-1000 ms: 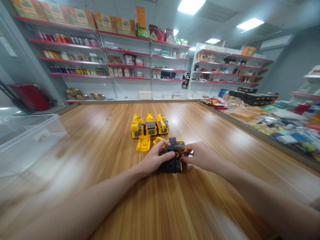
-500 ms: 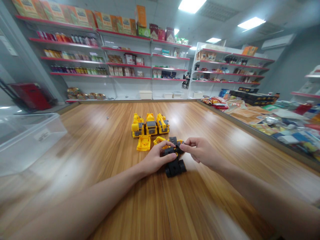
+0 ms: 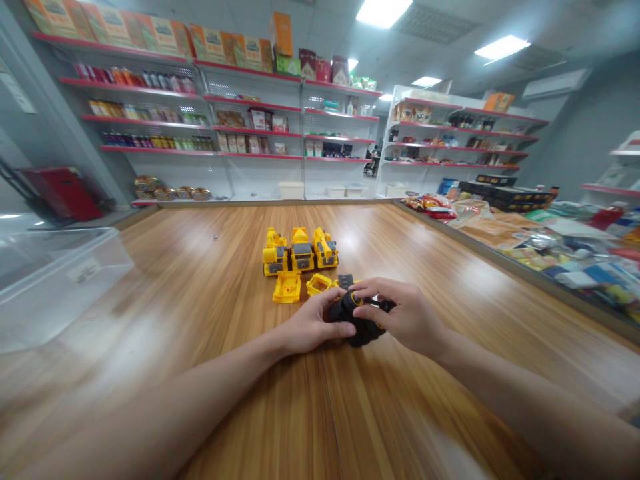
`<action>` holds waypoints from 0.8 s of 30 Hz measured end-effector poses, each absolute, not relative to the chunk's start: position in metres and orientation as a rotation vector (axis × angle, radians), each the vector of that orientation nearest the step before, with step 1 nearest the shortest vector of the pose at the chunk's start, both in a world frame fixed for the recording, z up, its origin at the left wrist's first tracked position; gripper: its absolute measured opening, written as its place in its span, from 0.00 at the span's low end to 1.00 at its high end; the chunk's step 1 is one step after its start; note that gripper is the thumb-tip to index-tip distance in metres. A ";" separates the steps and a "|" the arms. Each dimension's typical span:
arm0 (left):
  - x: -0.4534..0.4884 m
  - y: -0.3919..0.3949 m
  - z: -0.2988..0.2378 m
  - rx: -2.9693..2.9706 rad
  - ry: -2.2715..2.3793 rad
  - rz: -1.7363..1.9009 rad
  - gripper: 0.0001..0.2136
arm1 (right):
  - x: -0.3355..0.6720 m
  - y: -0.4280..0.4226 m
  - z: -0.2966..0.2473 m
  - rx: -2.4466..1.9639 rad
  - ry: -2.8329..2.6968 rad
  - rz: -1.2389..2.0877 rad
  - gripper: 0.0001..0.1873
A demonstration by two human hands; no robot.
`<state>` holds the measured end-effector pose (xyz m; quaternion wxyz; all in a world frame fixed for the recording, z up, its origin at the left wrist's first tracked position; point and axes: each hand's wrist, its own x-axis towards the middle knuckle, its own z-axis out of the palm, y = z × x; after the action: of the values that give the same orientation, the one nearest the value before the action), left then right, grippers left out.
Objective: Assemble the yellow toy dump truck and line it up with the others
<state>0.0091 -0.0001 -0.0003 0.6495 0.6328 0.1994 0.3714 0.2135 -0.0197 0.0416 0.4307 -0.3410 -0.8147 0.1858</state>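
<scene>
My left hand (image 3: 313,323) grips a black toy truck chassis (image 3: 361,333) from the left, thumb across its near side. My right hand (image 3: 407,310) closes on the same chassis from the right, its fingertips around a black wheel (image 3: 351,300) with a yellow hub. A short dark rod-like part (image 3: 383,305) shows between its fingers; I cannot tell what it is. Just beyond lie a yellow toy truck bed (image 3: 287,287), a yellow frame-like toy part (image 3: 320,285) and a dark grey piece (image 3: 345,281), partly hidden by my hands.
Three yellow toy construction trucks (image 3: 302,252) stand side by side farther back on the wooden table (image 3: 210,313). A clear plastic bin (image 3: 60,280) is at the left edge. Packaged goods (image 3: 505,230) lie along the right side, with stocked shelves behind the table.
The chassis has been turned and tipped up between my hands, bringing a yellow-hubbed wheel to the top. My right hand has shifted from a small pinch to a wider grip over it.
</scene>
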 end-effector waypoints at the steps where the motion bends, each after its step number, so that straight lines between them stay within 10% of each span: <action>1: 0.009 0.000 0.000 1.474 0.442 0.826 0.22 | 0.213 -0.021 0.043 -0.816 -2.069 0.441 0.08; 24: 0.001 0.001 -0.001 1.265 0.473 0.855 0.16 | 0.214 -0.027 0.047 -0.873 -2.288 0.291 0.07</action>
<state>0.0011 0.0011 -0.0008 0.6973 0.5673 0.2119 0.3836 0.2143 -0.0267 0.0470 0.3314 -0.3338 -0.8754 0.1114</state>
